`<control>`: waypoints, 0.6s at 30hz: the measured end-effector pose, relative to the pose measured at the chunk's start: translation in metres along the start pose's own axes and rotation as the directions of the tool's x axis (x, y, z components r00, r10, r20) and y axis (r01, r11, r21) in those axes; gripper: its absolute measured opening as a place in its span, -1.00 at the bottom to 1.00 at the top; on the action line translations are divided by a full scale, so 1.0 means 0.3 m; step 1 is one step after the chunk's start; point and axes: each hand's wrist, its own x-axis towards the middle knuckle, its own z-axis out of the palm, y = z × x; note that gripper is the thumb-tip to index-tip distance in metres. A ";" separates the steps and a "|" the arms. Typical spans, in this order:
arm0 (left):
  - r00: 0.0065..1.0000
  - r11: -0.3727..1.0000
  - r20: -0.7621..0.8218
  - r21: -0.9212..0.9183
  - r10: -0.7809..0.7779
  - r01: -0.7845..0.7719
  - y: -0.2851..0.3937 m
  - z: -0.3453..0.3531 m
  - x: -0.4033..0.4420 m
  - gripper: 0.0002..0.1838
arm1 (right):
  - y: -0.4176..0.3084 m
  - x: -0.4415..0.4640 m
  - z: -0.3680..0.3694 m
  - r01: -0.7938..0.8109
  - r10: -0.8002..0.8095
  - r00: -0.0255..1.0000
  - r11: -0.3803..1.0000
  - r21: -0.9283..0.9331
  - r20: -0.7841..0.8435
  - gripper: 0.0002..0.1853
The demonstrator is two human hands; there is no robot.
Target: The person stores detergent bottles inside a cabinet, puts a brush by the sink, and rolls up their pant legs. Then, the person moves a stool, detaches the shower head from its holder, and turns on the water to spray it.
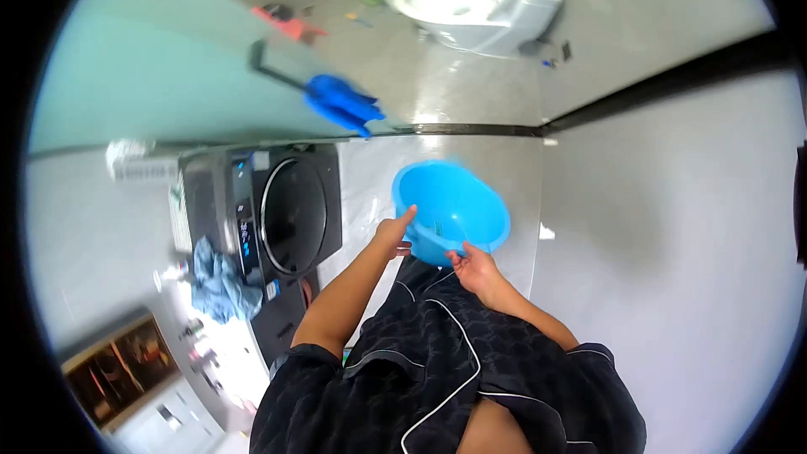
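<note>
A bright blue plastic basin (471, 202) is held in front of my body, its open top facing me and nothing visible inside but a small dark marking on the inner wall. My left hand (397, 232) is closed on the basin's left rim, thumb over the edge and fingers on the outside. On the near rim, toward the right, my right hand (476, 269) grips with the thumb and bent fingers. The basin's underside is hidden.
A dark front-loading washing machine (294, 214) stands at left, with a crumpled blue cloth (220, 282) on it. Blue gloves (343, 102) hang on the glass door's handle. Beyond a dark floor sill (479, 129) is a white toilet (454, 0). A wall rises at right.
</note>
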 end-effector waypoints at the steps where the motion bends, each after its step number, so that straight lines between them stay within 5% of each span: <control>1: 0.995 0.999 -0.081 -0.005 0.053 -0.053 -0.028 -0.035 -0.028 0.09 | 0.036 -0.003 0.050 -0.057 0.057 0.998 0.997 -0.052 -0.008 -0.69; 7: 0.855 0.935 -0.504 -0.232 0.120 -0.268 -0.316 -0.269 -0.076 -0.58 | 0.094 -0.075 0.240 -0.223 0.360 0.913 0.833 -0.507 0.189 -0.64; 8: 0.828 0.908 -0.542 -0.262 0.141 -0.326 -0.336 -0.334 -0.139 -0.68 | 0.092 -0.136 0.308 -0.238 0.454 0.875 0.703 -0.670 0.166 -0.65; 9: 0.745 0.921 -0.641 -0.151 0.185 -0.358 -0.362 -0.420 -0.194 -0.75 | 0.093 -0.175 0.350 -0.239 0.535 0.836 0.554 -0.798 0.121 -0.66; 10: 0.654 0.929 -0.718 -0.031 0.236 -0.369 -0.383 -0.514 -0.265 -0.83 | 0.089 -0.189 0.364 -0.242 0.533 0.838 0.553 -0.797 0.115 -0.66; 12: 0.572 0.819 -0.793 -0.180 0.207 -0.545 -0.437 -0.731 -0.377 -0.84 | 0.039 -0.213 0.345 -0.100 0.446 0.881 0.502 -0.859 0.158 -0.65; 13: 0.624 0.641 -0.750 -0.372 0.218 -0.671 -0.499 -0.880 -0.395 -0.70 | 0.003 -0.208 0.325 -0.119 0.431 0.889 0.546 -0.830 0.157 -0.68; 14: 0.536 0.788 -0.841 -0.279 0.075 -0.549 -0.417 -0.906 -0.561 -0.66 | -0.036 -0.191 0.290 -0.120 0.417 0.896 0.552 -0.825 0.149 -0.68; 15: 0.525 0.747 -0.849 -0.310 0.061 -0.588 -0.434 -1.028 -0.592 -0.64 | -0.072 -0.166 0.249 -0.102 0.367 0.916 0.605 -0.790 0.163 -0.68; 18: 0.494 0.357 -0.867 -0.442 0.066 -0.823 -0.358 -1.214 -0.651 -0.62 | -0.162 -0.186 0.176 -0.036 0.218 0.965 0.664 -0.747 0.147 -0.70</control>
